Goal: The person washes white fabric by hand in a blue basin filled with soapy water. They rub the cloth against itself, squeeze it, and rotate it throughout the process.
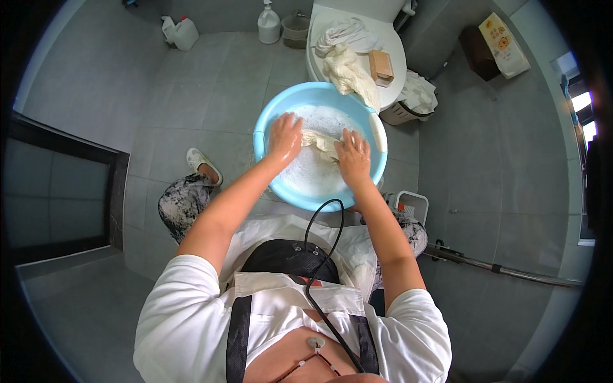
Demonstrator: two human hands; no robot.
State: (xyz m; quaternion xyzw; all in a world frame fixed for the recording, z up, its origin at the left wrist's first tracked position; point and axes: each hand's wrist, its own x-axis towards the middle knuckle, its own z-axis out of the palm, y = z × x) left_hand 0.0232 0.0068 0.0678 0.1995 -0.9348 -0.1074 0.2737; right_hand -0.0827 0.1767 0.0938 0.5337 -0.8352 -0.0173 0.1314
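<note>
The round light-blue plastic basin (301,197) contains white foamy suds (311,180). Near its middle, the right hand (354,154) and left hand (285,135) grasp opposite ends of the cream textured cloth (321,146). Recommended: keep the cloth low in the suds; rub it section by section. Far right, the rectangular white-and-yellow soft package (504,45) bears orange flower-like print; any lettering is too small to read.

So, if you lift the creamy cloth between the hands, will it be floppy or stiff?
Probably floppy: the cloth looks crumpled between the left hand and right hand. It may feel heavy for its size, lying in a tub of sudsy water, and the suds could make it slippery.
</note>
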